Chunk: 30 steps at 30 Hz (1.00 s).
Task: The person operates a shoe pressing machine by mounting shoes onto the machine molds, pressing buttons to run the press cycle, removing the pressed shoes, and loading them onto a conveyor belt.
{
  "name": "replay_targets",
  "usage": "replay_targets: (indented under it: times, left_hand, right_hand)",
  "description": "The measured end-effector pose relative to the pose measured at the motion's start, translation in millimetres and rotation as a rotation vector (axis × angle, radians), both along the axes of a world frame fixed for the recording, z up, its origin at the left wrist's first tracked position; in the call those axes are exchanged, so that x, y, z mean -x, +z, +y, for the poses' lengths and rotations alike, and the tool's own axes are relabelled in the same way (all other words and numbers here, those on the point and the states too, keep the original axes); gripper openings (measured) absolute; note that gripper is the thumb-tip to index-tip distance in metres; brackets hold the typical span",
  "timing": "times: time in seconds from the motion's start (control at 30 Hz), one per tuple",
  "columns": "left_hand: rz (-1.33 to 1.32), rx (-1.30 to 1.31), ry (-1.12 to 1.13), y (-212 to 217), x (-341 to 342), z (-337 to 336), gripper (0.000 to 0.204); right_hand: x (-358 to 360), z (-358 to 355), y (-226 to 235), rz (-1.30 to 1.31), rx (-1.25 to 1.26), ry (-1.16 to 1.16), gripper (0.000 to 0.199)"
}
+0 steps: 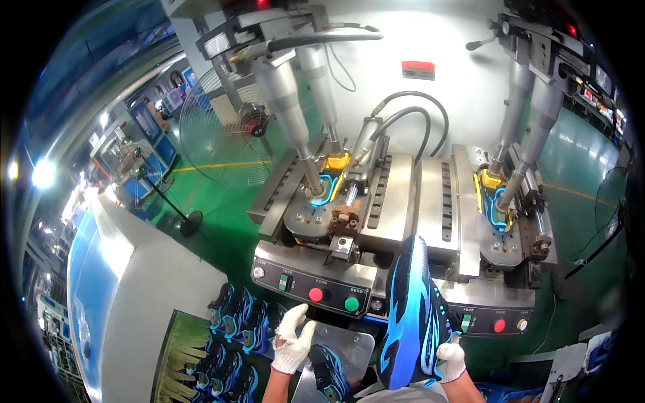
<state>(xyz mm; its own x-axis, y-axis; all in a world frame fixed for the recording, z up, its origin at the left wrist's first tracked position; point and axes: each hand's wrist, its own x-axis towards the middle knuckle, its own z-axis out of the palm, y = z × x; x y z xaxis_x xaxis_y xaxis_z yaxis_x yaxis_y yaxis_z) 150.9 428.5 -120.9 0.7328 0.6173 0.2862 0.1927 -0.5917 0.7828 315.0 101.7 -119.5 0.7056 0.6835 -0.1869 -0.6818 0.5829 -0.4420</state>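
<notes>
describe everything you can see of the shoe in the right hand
The shoe is black with bright blue streaks, shading to blue-violet near its lower end in the picture. It looks smooth and synthetic along the streaks, with darker material at its right side. It is held lengthwise, its narrower greyish end pointing away from the person, in front of the metal machine. The white-gloved right hand holds it low on its right side, fingers partly hidden.

Shoe (408,316) near, before press machine (393,195); metal plate (356,344) left of shoe; other shoes (254,329) left of plate.
</notes>
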Motion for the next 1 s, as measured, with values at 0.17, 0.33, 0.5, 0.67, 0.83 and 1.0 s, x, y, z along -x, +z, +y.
replay_targets:
  times: [0.17, 0.33, 0.5, 0.67, 0.83, 1.0]
  left_hand:
    - [0.094, 0.254, 0.148, -50.5, 51.4, -12.0, 0.044]
    - [0.22, 0.375, 0.36, -97.1, 93.3, -16.9, 0.046]
    - [0.246, 0.35, 0.385, -139.2, 128.3, -37.3, 0.047]
    - [0.316, 0.15, 0.284, -76.0, 82.5, -24.1, 0.044]
    - [0.036, -0.187, 0.168, -7.4, 44.0, 17.2, 0.037]
    - [-0.101, -0.33, 0.033, 48.6, -28.3, 55.2, 0.031]
  right_hand:
    - [11.7, 15.9, 10.0, -0.041, 0.301, -0.087, 0.048]
    - [-3.0, -45.2, -71.2, -0.484, 0.59, -0.139, 0.01]
    - [-3.7, -38.0, -64.0, -0.647, 0.625, -0.159, 0.04]
    - [0.2, -17.3, -37.7, -0.283, 0.499, -0.249, 0.017]
    - [8.6, 29.8, -0.4, -0.211, 0.453, -0.195, 0.031]
    - [-9.8, 57.9, 44.3, -0.223, 0.48, -0.033, 0.016]
